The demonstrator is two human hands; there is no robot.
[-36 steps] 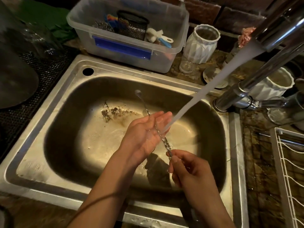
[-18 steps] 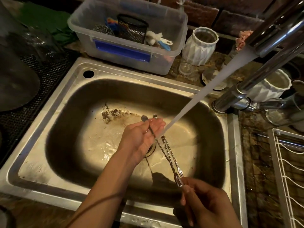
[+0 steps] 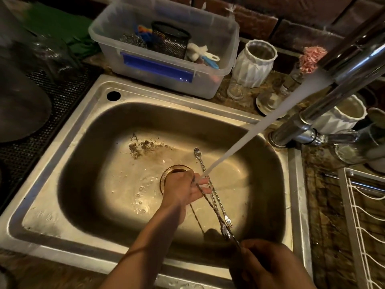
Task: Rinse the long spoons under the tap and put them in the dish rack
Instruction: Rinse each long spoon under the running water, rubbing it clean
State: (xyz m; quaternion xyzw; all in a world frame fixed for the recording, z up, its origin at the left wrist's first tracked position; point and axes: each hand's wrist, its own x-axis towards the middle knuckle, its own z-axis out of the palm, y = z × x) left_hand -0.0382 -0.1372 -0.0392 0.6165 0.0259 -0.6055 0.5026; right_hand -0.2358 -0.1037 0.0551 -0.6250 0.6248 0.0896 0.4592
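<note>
Two long twisted-handle steel spoons (image 3: 210, 190) lie as a bundle over the stainless steel sink basin (image 3: 83, 163), centre-right of frame, their shafts crossing the white water stream (image 3: 260, 130) from the chrome tap (image 3: 354, 55) at upper right — presumably so the flow runs along the metal. Right hand (image 3: 268, 265), bottom right, has its fingers curled around the bundle's near end; left hand (image 3: 185, 190), mid-frame, lies flat-fingered against the shafts under the stream, apparently rubbing. White wire dish rack (image 3: 362, 222) waits at right edge — spoons not yet in it.

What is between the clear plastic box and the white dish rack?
In the head view, a white ribbed vase, a small glass and the chrome tap stand between the plastic box and dish rack.
</note>
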